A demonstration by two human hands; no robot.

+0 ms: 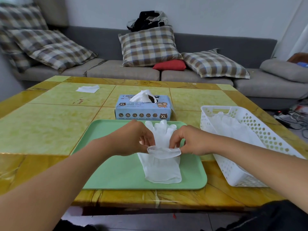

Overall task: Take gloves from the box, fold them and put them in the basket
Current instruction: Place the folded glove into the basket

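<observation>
A yellow-green tiled table (50, 124) carries everything; on it a green tray (116, 172) lies nearest the person, a white perforated basket (260, 130) stands just to its right with pale gloves already inside, and a blue glove box (143, 110) sits just behind the tray, one glove poking from its slot; a loose white sheet (88, 88) lies well apart at the far left. On the tray one white glove (161, 170) lies flat, and a second glove (162, 134) is held above it, its fingers pointing toward the box. The left hand (133, 139) pinches the near cuff edge at its left corner, fingers curled; the right hand (191, 140) pinches the right corner the same way. The step looks like laying or folding this glove over the flat one; to do it well, keep both corners level and taut so the film does not crumple, line the cuff edges up, then press the fold flat before lifting the pair toward the basket.
</observation>
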